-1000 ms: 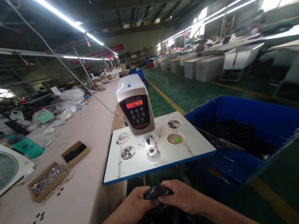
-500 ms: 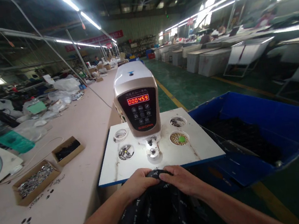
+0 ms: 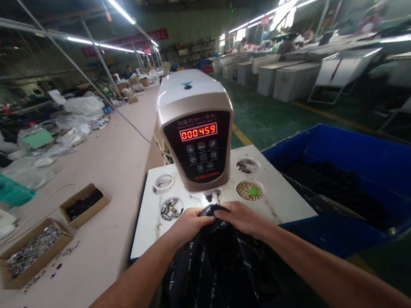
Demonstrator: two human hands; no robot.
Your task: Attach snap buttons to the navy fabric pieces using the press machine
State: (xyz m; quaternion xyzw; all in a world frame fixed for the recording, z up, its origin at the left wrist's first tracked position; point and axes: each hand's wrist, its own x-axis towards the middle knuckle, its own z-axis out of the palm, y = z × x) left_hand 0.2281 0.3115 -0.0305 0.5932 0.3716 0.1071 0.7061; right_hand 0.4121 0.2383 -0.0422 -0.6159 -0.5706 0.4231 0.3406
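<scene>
A dark garment (image 3: 215, 280) with small white lettering hangs from both my hands. My left hand (image 3: 190, 226) and my right hand (image 3: 239, 216) pinch its gathered top edge, thumbs on top and nearly meeting. That edge lies right at the working head of a white button-fastening machine (image 3: 194, 99), whose red display reads 000459. Just above the cloth, the machine's dark upper die (image 3: 209, 196) shows; the lower die is hidden behind cloth and fingers. Around the head spreads a white tabletop (image 3: 289, 208) with round cups of metal parts, one holding gold-coloured pieces (image 3: 244, 189) and a green disc.
To the left runs a long pale table (image 3: 101, 260) with a box of metal rings (image 3: 35, 252), a box of black pieces (image 3: 84, 204), loose dark parts and plastic bags. A blue bin (image 3: 388, 148) with dark cloth stands at right. Other people sit far back.
Both hands have moved forward with the garment, from the tabletop's front edge to the machine's head. The view has come closer to the machine. The display reads the same.
</scene>
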